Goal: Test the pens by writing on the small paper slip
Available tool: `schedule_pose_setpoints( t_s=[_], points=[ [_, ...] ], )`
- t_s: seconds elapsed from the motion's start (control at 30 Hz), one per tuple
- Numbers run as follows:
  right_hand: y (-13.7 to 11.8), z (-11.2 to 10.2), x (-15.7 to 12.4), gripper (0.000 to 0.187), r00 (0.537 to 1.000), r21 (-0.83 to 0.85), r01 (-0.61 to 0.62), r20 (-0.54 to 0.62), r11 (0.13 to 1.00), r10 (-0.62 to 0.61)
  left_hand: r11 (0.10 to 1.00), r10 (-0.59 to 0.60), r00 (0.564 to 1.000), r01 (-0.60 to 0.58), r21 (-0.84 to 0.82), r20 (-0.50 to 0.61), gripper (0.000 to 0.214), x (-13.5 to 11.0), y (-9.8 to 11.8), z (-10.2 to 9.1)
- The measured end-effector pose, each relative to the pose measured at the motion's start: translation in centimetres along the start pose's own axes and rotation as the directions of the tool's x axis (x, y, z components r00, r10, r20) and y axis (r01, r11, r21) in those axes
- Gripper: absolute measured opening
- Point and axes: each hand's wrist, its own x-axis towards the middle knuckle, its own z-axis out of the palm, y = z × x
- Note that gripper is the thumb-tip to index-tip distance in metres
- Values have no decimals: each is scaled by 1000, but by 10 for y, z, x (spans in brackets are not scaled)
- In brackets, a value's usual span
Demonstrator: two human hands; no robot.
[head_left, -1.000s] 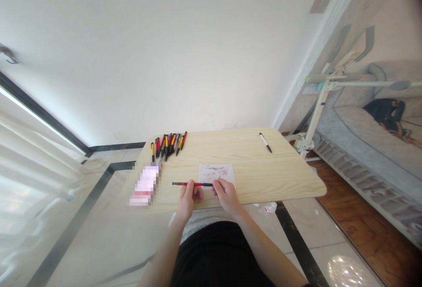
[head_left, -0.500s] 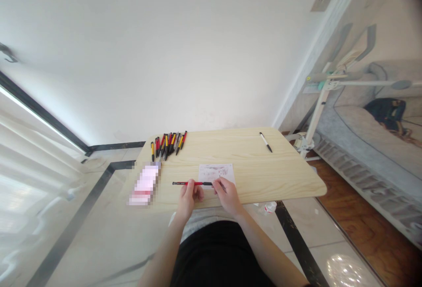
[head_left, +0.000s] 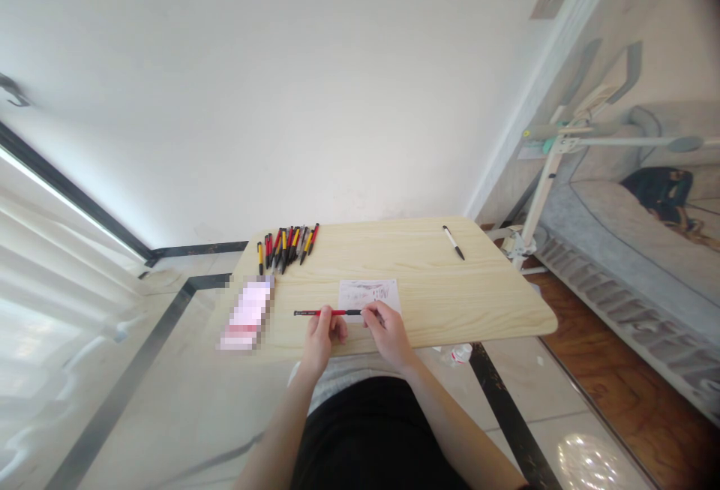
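Observation:
A red and black pen (head_left: 318,313) lies level just above the near edge of the light wooden table (head_left: 450,302). My left hand (head_left: 322,334) pinches its middle with closed fingers. My right hand (head_left: 388,329) is closed on the pen's right end, over the lower edge of a small scribbled sheet of paper (head_left: 368,293). Several red, yellow and black pens (head_left: 286,244) lie in a heap at the table's far left.
A white pen with a black tip (head_left: 453,242) lies alone at the far right. A blurred pink-white packet (head_left: 247,314) sits at the left edge. A grey sofa (head_left: 630,250) and a white stand (head_left: 543,190) are to the right.

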Motion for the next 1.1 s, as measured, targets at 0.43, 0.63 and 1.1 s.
schedule_pose_setpoints(
  t_s=[0.43,0.63,1.1],
  points=[
    [2,0,0,17,1000,18,17,-8,1000,-17,1000,10,1000,-10,13,3,42,1,-3,-2],
    [2,0,0,17,1000,24,7,-14,1000,-7,1000,4,1000,-4,-1,10,42,1,-3,-1],
    [6,3,-1,18,1000,15,-15,-27,1000,15,998,-6,1000,7,55,-15,43,0,1,1]
  ],
)
